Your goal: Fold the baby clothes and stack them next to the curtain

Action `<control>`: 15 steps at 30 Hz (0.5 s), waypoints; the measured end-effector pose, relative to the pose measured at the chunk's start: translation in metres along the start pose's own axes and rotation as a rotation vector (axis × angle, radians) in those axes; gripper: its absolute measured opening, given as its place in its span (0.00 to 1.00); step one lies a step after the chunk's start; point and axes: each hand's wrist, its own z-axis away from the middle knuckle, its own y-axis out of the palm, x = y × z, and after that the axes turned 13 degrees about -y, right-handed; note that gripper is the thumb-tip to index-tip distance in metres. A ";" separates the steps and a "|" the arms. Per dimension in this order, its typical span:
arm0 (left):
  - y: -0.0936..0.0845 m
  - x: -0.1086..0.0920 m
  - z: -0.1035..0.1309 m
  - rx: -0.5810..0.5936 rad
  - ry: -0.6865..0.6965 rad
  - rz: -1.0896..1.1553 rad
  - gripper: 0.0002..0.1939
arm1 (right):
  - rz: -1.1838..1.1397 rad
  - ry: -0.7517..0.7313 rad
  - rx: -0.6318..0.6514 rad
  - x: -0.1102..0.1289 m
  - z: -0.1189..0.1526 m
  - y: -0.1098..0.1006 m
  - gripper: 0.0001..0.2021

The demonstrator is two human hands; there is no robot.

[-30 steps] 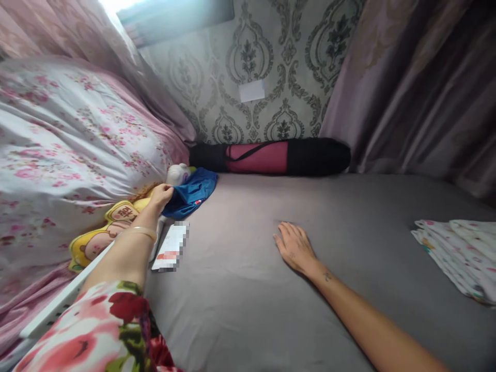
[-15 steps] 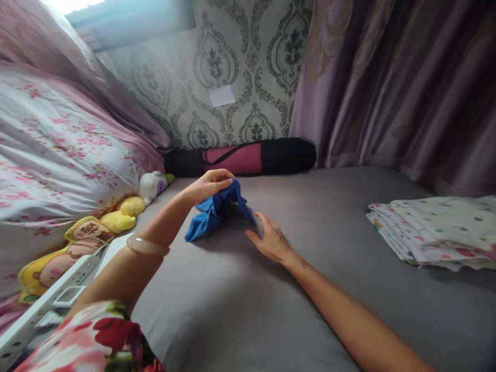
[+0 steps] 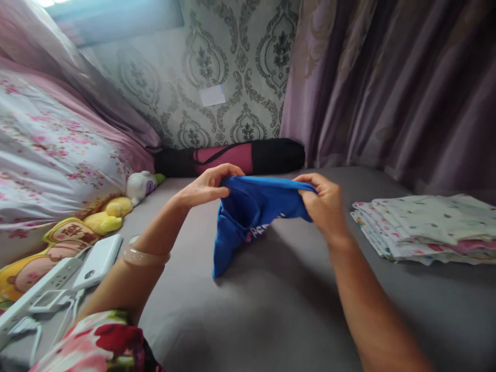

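A blue cloth garment (image 3: 267, 201) with white lettering on its underside hangs stretched between my hands, above the grey bed sheet (image 3: 240, 320). My left hand (image 3: 211, 185) pinches its upper left edge between thumb and fingers. At the other end my right hand (image 3: 322, 199) is closed on the upper right edge. A corner of the garment droops at the left, low over the sheet. Which kind of garment it is cannot be told from its folds. A pale bangle (image 3: 145, 257) circles my left forearm.
A folded stack of patterned cloth (image 3: 418, 227) lies at the right. Along the wall rests a black and pink long bag (image 3: 228, 157). At left are plush toys (image 3: 106, 214), a white power bank (image 3: 98, 261) and a power strip (image 3: 50, 287) with cables.
My right hand, open and apart from most of the cloth before, has moved up and taken hold of its edge. The bunched blue garment is now spread out sideways.
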 end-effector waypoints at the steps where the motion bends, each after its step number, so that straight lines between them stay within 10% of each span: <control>1: 0.004 0.001 0.000 -0.001 0.034 0.002 0.21 | -0.022 0.031 0.025 0.017 0.000 -0.013 0.08; 6: 0.035 0.003 -0.011 -0.012 0.152 0.039 0.19 | -0.065 0.228 0.276 0.061 0.003 -0.054 0.13; 15: 0.093 0.040 -0.041 -0.172 0.134 0.089 0.12 | 0.176 0.370 0.342 0.001 -0.007 -0.084 0.15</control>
